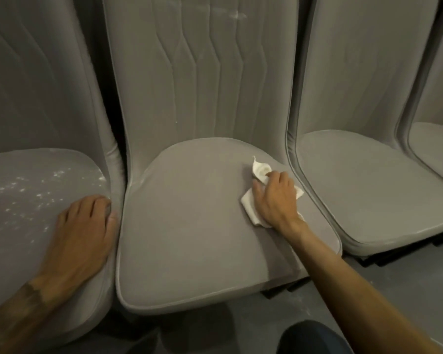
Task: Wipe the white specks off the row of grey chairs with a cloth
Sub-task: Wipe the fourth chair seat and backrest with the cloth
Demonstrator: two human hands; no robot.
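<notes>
In the head view, the white cloth [251,209] is seen on the right side of the middle chair's seat [189,231], pressed down under the right hand [276,200], whose fingers are bent over it so that one end is bunched up beyond the fingertips. The left hand [85,226] is laid flat, fingers relaxed and holding nothing, on the near right edge of the left chair's seat [23,251]. The middle seat appears largely wiped, and little is seen on the right chair's seat [381,190]. The work is judged to be partly done: white specks [39,192] are scattered thickly over the left seat, and a white smear [237,15] is left high on the middle backrest. No container of any kind is shown.
</notes>
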